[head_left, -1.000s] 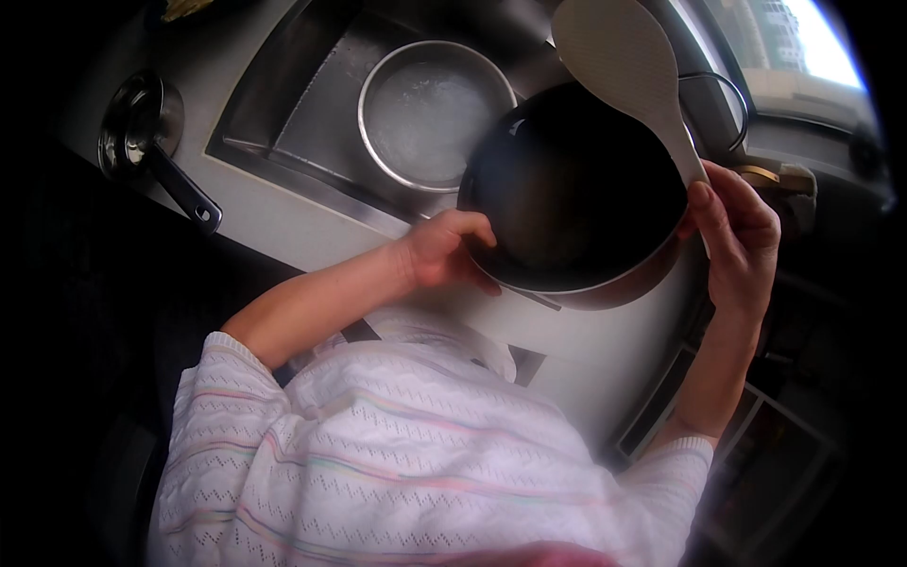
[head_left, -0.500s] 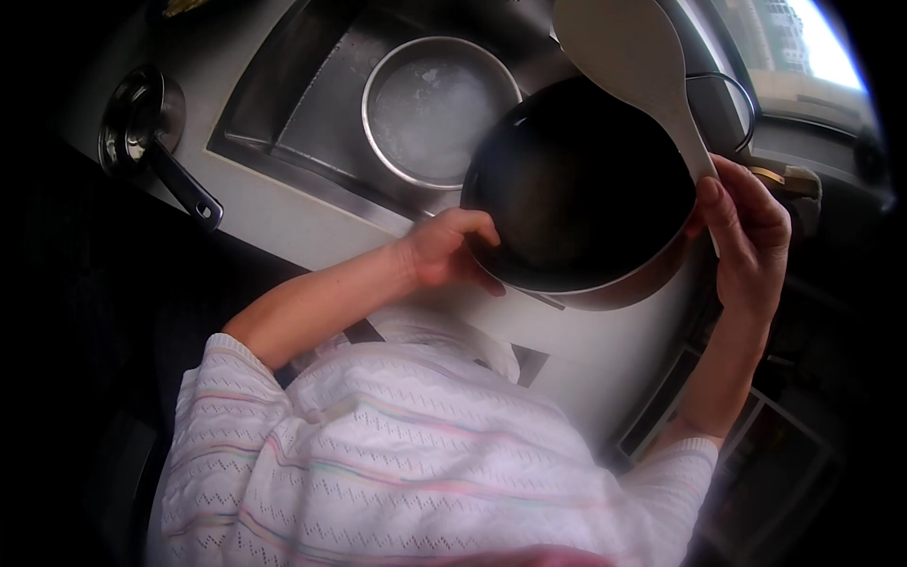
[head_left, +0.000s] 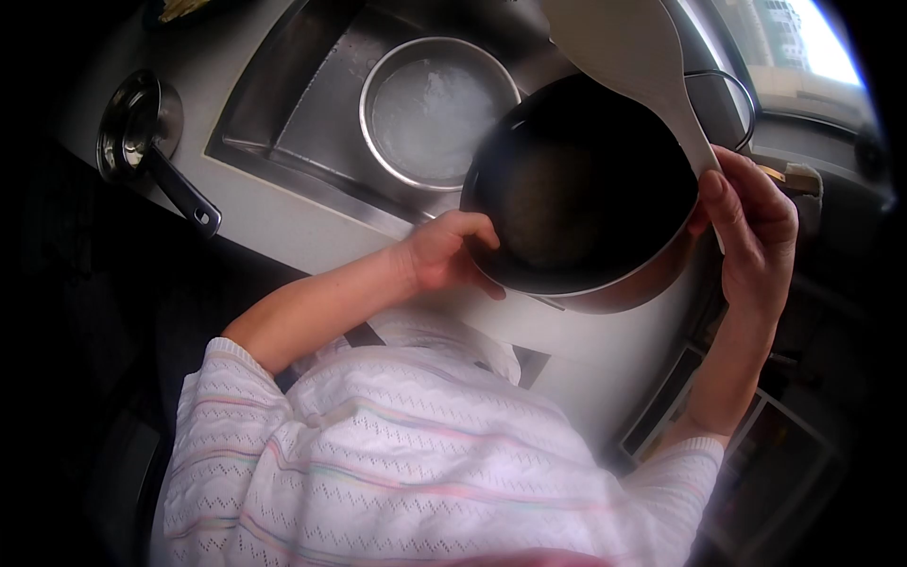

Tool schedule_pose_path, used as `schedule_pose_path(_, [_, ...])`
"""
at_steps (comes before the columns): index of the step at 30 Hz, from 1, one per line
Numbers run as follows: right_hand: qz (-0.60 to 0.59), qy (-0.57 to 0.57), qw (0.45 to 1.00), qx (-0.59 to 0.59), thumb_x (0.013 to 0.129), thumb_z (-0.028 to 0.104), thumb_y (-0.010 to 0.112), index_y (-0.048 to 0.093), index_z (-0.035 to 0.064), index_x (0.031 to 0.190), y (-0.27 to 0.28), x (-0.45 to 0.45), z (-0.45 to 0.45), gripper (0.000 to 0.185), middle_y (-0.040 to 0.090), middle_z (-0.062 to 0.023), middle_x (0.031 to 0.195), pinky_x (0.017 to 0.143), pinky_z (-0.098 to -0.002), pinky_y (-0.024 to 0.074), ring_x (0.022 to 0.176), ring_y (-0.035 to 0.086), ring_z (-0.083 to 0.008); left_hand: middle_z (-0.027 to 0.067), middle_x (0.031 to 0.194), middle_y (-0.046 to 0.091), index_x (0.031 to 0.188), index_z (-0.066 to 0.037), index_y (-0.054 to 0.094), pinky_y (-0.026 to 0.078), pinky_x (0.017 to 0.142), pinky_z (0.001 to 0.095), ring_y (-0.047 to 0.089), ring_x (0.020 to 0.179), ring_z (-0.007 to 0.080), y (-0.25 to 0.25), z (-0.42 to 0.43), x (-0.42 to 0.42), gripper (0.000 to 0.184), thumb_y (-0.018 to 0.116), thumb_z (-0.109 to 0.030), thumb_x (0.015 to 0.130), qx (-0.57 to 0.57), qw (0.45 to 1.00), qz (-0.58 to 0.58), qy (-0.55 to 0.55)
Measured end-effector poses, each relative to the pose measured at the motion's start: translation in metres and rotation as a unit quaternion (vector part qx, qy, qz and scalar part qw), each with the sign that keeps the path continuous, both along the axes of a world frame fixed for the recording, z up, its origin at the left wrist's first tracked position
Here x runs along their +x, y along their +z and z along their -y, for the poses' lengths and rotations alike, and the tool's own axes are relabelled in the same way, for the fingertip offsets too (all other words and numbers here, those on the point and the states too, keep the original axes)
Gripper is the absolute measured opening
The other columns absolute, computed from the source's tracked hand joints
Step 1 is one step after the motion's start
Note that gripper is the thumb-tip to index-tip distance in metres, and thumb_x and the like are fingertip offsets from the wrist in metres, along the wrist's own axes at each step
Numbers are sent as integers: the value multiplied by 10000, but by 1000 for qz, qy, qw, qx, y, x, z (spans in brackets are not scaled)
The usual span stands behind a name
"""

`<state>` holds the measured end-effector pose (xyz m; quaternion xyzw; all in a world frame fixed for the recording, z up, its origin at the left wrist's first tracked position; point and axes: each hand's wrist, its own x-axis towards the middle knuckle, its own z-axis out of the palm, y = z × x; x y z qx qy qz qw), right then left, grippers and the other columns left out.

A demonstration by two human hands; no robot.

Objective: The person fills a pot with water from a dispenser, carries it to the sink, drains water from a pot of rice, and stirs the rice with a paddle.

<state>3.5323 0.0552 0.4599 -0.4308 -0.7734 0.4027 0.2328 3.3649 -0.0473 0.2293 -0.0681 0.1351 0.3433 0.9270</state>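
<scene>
A dark-lined pot (head_left: 605, 189) is held over the right part of the sink, its opening facing up toward me. My left hand (head_left: 449, 250) grips its left rim, thumb over the edge and fingers underneath. On the other side, my right hand (head_left: 756, 217) pinches the handle of a large pale rice paddle (head_left: 624, 47); its fingers also reach the pot's right rim. The paddle's blade extends over the far edge of the pot. A dim pale patch shows inside the pot, too dark to make out. Beside it, a steel bowl (head_left: 436, 180) of cloudy water sits in the sink.
The steel sink (head_left: 307, 113) lies ahead, set into a white counter (head_left: 274, 213). On the left stands a small saucepan (head_left: 142, 123) with a black handle jutting toward me. A window (head_left: 812, 47) is at the upper right. A dark dish with yellowish food (head_left: 179, 9) shows at the top left.
My right hand and the paddle have shifted slightly, the blade going a little farther up and left. The pale patch in the pot shows more clearly. The pot has barely moved.
</scene>
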Motion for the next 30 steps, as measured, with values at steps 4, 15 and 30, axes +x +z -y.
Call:
schedule_pose_path(4, [-1,6,1000,-9,859,116,657,640,-8,1076,2,-2,-2,251,654,-15,767,549,-153,464,604,564,-34,172,982,596,1054,31,559,564,628,484,612,879,307,3,0,-1,336,527,-80,738,-1,1000,-8,-4])
schedule_pose_path(15, [20,2,1000,-1,851,149,672,644,-2,1073,2,-4,-7,270,658,-17,767,549,-150,468,605,572,-34,174,983,603,1064,34,555,565,627,482,622,862,306,2,-1,0,346,515,-82,740,-2,1000,12,-1])
schedule_pose_path(30, [32,8,999,5,846,157,676,657,10,1057,2,-8,-14,258,666,-26,747,530,-157,471,595,597,-48,166,947,584,1035,39,553,564,615,480,611,846,298,2,-1,1,324,536,-78,734,-36,999,-8,-5])
